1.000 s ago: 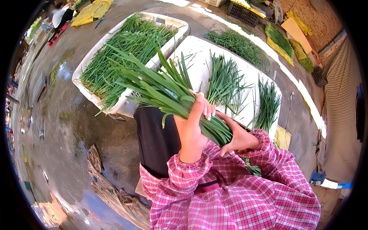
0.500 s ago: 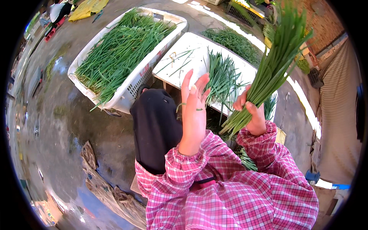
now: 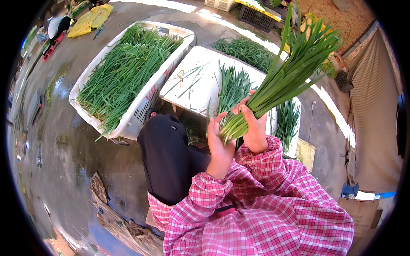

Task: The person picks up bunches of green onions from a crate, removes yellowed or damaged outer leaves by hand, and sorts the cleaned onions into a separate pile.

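My right hand (image 3: 255, 130) grips a bunch of long green garlic chives (image 3: 284, 83) near its pale lower stems, leaves fanning up and to the right. My left hand (image 3: 221, 150) touches the stem ends at the bunch's lower left, its visible fingers stretched upward and partly hidden by the stems. Behind my hands, a white board (image 3: 196, 81) on a low support carries a pile of chives (image 3: 234, 85), with another pile (image 3: 287, 121) toward its right end. A few loose leaves lie on its left part.
A large white plastic crate (image 3: 128, 121) full of chives stands to the left of the board. More chives (image 3: 245, 51) lie beyond it. My bent knee (image 3: 162, 145) is close to the crate. A brown cloth (image 3: 109, 209) lies on the wet floor; another person (image 3: 57, 27) is at the far left.
My right hand has brought the bunch left and lower, toward my left hand. My left hand has moved from open air down to the stem ends. The view has shifted slightly.
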